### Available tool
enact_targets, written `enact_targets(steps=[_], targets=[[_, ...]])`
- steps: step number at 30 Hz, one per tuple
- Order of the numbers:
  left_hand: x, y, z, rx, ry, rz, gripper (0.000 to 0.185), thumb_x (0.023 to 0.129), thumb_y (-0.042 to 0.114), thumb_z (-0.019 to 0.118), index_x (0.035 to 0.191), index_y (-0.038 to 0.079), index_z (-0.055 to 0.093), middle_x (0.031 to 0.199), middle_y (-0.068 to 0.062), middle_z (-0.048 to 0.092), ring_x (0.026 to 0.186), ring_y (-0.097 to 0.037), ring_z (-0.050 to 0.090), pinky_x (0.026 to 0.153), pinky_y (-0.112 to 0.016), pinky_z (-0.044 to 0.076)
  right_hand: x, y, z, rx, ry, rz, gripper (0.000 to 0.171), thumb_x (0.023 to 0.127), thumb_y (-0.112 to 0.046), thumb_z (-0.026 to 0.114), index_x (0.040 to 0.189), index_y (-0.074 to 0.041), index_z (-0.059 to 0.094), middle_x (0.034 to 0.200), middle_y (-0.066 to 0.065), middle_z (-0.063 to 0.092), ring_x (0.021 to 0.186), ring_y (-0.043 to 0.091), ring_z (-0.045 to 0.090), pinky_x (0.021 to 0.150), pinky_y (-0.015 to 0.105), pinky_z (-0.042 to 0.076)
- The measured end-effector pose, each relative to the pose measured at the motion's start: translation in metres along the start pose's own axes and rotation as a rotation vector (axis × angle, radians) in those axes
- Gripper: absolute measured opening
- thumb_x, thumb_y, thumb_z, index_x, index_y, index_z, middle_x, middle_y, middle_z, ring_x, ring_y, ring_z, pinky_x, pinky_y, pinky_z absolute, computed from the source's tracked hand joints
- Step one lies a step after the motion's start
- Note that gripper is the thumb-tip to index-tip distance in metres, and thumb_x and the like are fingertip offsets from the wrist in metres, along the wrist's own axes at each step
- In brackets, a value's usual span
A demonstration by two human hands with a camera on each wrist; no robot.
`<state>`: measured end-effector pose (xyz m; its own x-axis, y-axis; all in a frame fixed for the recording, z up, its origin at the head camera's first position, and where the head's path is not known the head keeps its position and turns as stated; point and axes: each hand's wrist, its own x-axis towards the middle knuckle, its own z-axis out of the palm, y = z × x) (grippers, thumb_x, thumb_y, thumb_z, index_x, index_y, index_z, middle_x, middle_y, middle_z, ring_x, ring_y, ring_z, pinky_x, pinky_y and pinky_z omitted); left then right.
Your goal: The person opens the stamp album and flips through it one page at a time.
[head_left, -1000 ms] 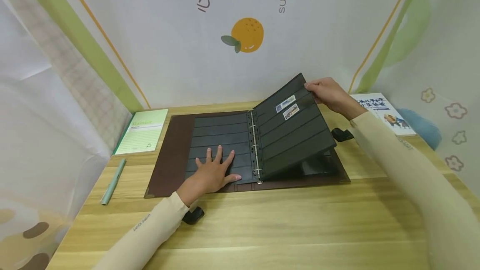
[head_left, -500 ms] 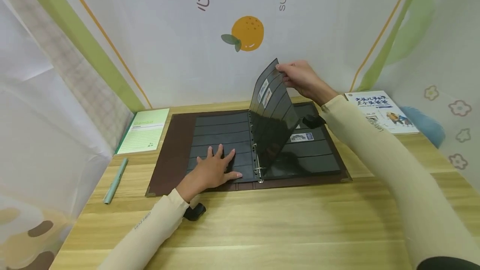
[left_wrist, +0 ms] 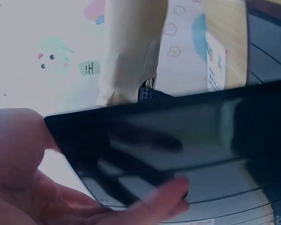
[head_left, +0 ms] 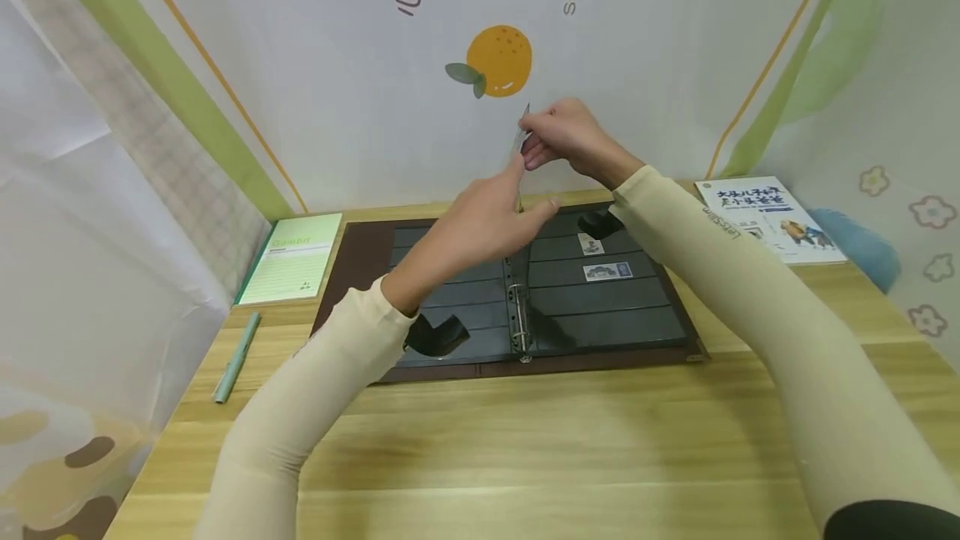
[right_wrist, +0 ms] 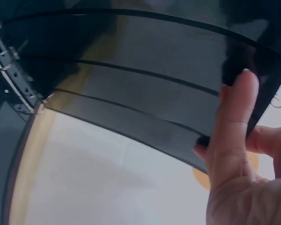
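Where the right wrist camera looks, the right hand (right_wrist: 232, 159) pinches the outer edge of a dark pocket page (right_wrist: 145, 84) between fingers and thumb.

In the head view, the page stands raised, nearly edge-on, above the middle of an open ring binder (head_left: 358, 261) on the bench (head_left: 525, 457). The left hand (head_left: 487, 223), fingers straight and thumb spread wide, is at the page's edge, just nearer than the right hand. Two stamps (head_left: 607, 272) show on the binder's right side. Left lie a green notebook (head_left: 292, 261) and, nearer, a pale green pen (head_left: 237, 358); far right, a book (head_left: 772, 219).

In the left wrist view, a digit crosses the page's face; how firmly it presses, I cannot tell.
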<state>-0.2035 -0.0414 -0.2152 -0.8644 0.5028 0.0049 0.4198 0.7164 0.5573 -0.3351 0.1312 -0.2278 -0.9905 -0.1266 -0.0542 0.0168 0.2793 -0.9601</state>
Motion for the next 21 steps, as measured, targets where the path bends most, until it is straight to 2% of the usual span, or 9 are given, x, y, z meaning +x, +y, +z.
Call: enact_targets(steps=[2,5,8,9,11,15,16,18,21], targets=[[0.005,0.003,-0.004,-0.028,-0.064,-0.027,0.077,0.106,0.031,0.046,0.163,0.007,0.001,0.093,-0.012,0.064,0.068,-0.018,0.069,0.070,-0.031,0.055,-0.001,-0.006,0.000,-0.074,-0.011,-0.003,0.033,0.101,-0.021,0.056,0.083,0.002,0.072,0.059,0.002,0.070,0.050,0.012,0.069,0.059,0.027,0.060],[0.008,0.002,-0.009,-0.069,-0.097,-0.039,0.072,0.105,0.015,0.045,0.163,0.007,0.004,0.123,-0.018,0.062,0.063,-0.016,0.070,0.067,-0.029,0.057,-0.002,-0.013,0.000,-0.187,-0.042,-0.011,0.035,0.102,-0.025,0.056,0.097,0.006,0.071,0.058,0.000,0.069,0.051,0.012,0.070,0.060,0.028,0.061],[0.005,-0.006,-0.010,-0.110,-0.068,-0.044,0.071,0.103,0.010,0.044,0.164,0.011,0.007,0.154,-0.019,0.046,0.058,-0.018,0.061,0.061,-0.028,0.052,-0.002,-0.019,-0.001,-0.272,-0.077,-0.016,0.043,0.104,-0.032,0.054,0.114,0.007,0.068,0.059,-0.001,0.069,0.054,0.012,0.071,0.063,0.029,0.061],[0.004,-0.009,-0.010,-0.121,-0.052,-0.050,0.071,0.103,0.010,0.044,0.164,0.011,0.008,0.161,-0.016,0.037,0.069,-0.019,0.065,0.058,-0.027,0.049,-0.002,-0.020,-0.002,-0.295,-0.087,-0.016,0.046,0.104,-0.035,0.053,0.119,0.006,0.067,0.061,-0.002,0.069,0.056,0.013,0.071,0.063,0.030,0.062],[0.000,-0.016,-0.010,-0.164,-0.012,-0.068,0.071,0.102,0.009,0.043,0.164,0.014,0.010,0.161,-0.015,0.038,0.094,-0.022,0.069,0.053,-0.027,0.041,-0.004,-0.019,-0.007,-0.335,-0.097,-0.021,0.050,0.105,-0.041,0.052,0.127,0.003,0.064,0.064,-0.003,0.071,0.060,0.013,0.072,0.065,0.031,0.062],[-0.015,-0.036,-0.011,-0.281,0.057,-0.117,0.070,0.102,0.009,0.042,0.164,0.018,0.011,0.164,-0.013,0.033,0.075,-0.014,0.066,0.049,-0.027,0.032,-0.007,-0.005,-0.032,-0.425,-0.126,-0.024,0.056,0.105,-0.044,0.051,0.134,0.003,0.061,0.072,-0.001,0.074,0.065,0.013,0.073,0.069,0.031,0.062],[-0.019,-0.043,-0.012,-0.314,0.070,-0.127,0.070,0.102,0.009,0.042,0.164,0.018,0.012,0.163,-0.015,0.035,0.057,-0.012,0.055,0.048,-0.027,0.031,-0.007,0.002,-0.039,-0.454,-0.138,-0.028,0.056,0.105,-0.043,0.051,0.135,0.003,0.061,0.075,0.000,0.075,0.066,0.013,0.073,0.069,0.031,0.062],[-0.028,-0.056,-0.015,-0.360,0.088,-0.149,0.069,0.102,0.008,0.041,0.164,0.019,0.012,0.161,-0.017,0.037,0.047,-0.011,0.033,0.052,-0.029,0.032,-0.008,0.018,-0.054,-0.527,-0.159,-0.033,0.055,0.106,-0.041,0.049,0.135,0.005,0.061,0.082,0.007,0.077,0.070,0.013,0.074,0.069,0.030,0.062],[-0.038,-0.073,-0.015,-0.388,0.123,-0.196,0.069,0.102,0.008,0.040,0.164,0.020,0.012,0.162,-0.016,0.036,0.066,-0.012,0.047,0.060,-0.032,0.035,-0.010,0.049,-0.074,-0.694,-0.189,-0.070,0.053,0.107,-0.036,0.048,0.134,0.008,0.060,0.098,0.019,0.077,0.081,0.023,0.076,0.075,0.035,0.062]])
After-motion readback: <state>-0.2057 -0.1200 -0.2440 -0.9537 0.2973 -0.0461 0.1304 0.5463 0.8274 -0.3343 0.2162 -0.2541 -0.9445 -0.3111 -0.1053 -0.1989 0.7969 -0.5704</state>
